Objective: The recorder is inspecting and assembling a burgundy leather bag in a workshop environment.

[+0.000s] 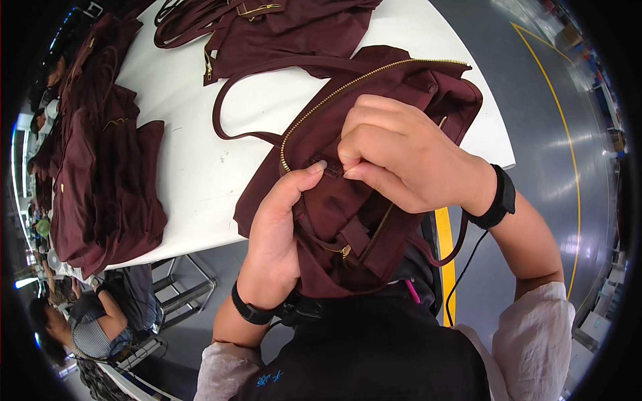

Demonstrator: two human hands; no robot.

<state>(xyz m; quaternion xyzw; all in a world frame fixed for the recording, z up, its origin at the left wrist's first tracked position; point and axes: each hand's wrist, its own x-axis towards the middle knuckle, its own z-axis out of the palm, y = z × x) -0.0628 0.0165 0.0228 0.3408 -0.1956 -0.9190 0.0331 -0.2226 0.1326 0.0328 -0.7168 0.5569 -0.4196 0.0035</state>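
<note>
A dark maroon fabric handbag (264,197) lies tilted at the table's near edge, its mouth spread apart. A gold-toothed zipper (334,93) runs along its far rim, and a thin strap loops out to the left. My left hand (274,230) grips the near left side of the bag, thumb pressed on the inner fabric by a stitched patch. Just right of that thumb, my right hand (404,154) is closed in a pinch over the lining. Whatever sits between its fingertips is too small to make out. Both wrists wear black bands.
More maroon bags are heaped on the left of the white table (194,154), in a tall pile (110,194). Another maroon bag (301,33) lies at the back. A black cable (461,274) hangs by my right arm. A seated person (93,327) is at lower left, near a metal frame (194,294).
</note>
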